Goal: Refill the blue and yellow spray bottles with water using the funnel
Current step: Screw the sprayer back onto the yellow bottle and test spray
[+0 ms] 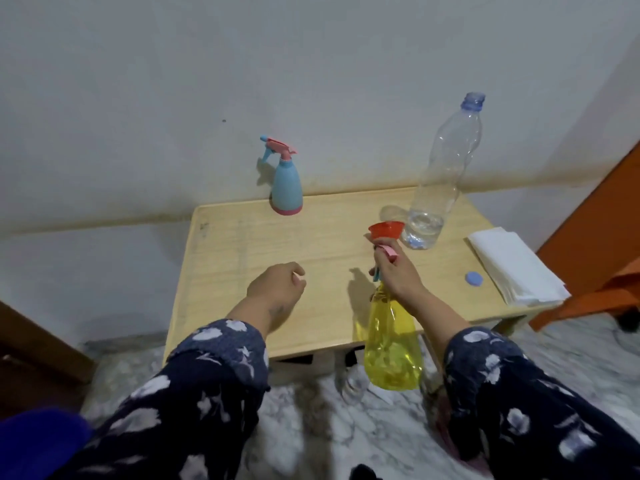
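Note:
My right hand (396,271) grips the pink and blue spray head of the yellow spray bottle (391,344), which hangs in the air above the front edge of the wooden table (263,244). The red funnel (386,232) stands on the table just behind that hand. Over the table's middle hovers my left hand (277,285), fingers loosely curled, holding nothing. The blue spray bottle (285,181), with its pink trigger head on, stands upright at the table's back edge. A tall clear water bottle (440,174), uncapped, holds a little water at the bottom.
A blue bottle cap (473,278) lies near the right side, beside a folded white cloth (512,265). An orange chair (602,244) stands to the right. The wall is close behind the table. Marble-pattern floor lies below, with a small clear object (353,388) under the table edge.

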The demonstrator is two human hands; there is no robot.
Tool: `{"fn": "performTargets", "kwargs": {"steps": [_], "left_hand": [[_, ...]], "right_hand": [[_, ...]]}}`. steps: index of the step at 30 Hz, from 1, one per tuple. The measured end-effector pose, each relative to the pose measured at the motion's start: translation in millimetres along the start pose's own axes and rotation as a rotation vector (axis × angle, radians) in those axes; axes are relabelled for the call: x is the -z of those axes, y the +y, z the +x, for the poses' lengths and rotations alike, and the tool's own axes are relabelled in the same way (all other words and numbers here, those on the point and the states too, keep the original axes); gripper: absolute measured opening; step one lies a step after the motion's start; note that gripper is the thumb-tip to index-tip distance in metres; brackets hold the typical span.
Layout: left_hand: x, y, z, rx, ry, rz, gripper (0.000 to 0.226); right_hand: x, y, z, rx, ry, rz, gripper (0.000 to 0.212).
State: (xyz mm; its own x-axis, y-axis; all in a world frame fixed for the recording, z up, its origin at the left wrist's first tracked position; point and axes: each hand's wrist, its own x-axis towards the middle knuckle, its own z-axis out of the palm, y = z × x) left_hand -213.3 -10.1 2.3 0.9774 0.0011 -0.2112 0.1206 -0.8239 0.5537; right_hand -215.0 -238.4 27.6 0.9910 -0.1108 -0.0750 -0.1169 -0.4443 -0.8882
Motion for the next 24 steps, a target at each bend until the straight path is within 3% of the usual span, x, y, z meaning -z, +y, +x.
{"fn": "performTargets", "kwargs": {"steps": [5, 13, 24], "left_hand": [[-3.4, -10.9, -13.2, 0.08, -0.115, 0.048, 0.025], [-16.9, -5.9, -48.1, 0.123, -0.118, 0.03, 0.03], [-30.4, -5.6, -99.9, 0.166, -0.082, -0.027, 0.016]], "right_hand": [[12.9, 38.2, -36.1, -0.069, -0.023, -0.145, 0.026], [38.3, 49.5, -56.1, -0.086, 0.027, -0.178, 0.031], [3.9, 39.7, -89.6, 0.072, -0.177, -0.123, 0.027]]}}
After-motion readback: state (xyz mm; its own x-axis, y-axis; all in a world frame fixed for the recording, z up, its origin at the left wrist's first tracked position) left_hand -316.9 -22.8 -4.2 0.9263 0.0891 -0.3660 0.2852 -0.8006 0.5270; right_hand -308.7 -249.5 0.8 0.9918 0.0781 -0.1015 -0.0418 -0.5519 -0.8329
